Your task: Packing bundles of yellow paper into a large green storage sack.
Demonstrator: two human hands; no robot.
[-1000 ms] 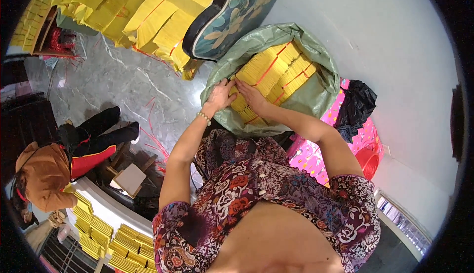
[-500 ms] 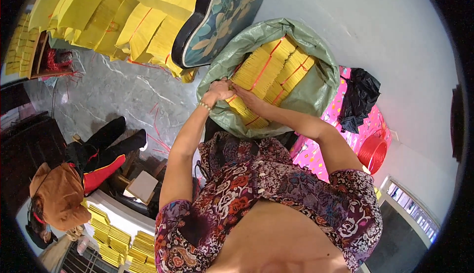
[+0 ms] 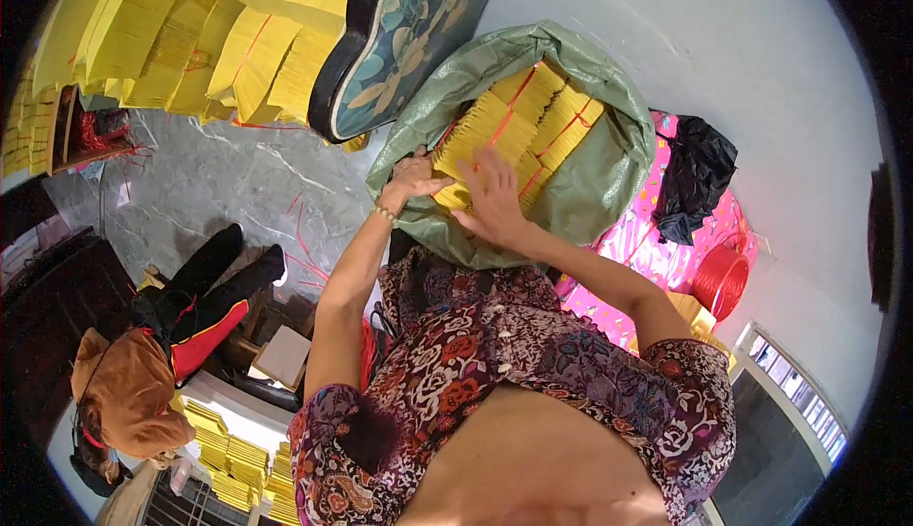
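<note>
A green woven sack (image 3: 599, 184) stands open in front of me, its rim rolled outward. Inside lie bundles of yellow folded paper (image 3: 504, 112), tied with red string and packed side by side. My left hand (image 3: 416, 178) rests at the sack's left rim, fingers stretched toward the edge of the bundles and the thumb out to the right. My right hand (image 3: 495, 198) is spread over the near part of the bundles, its fingers slightly blurred. I cannot tell how firmly either hand presses on the paper.
Tall stacks of yellow paper (image 3: 171, 41) and a dark-edged board with a leaf pattern (image 3: 418, 46) stand at the far left. On the right are a pink patterned cover (image 3: 609, 288), a black plastic bag (image 3: 699, 174) and a red string roll (image 3: 720, 282). Another person (image 3: 133, 383) sits at the left.
My right hand has lifted from the near-left edge of the bundles and now spreads over them, farther from the left hand. The view has shifted slightly.
</note>
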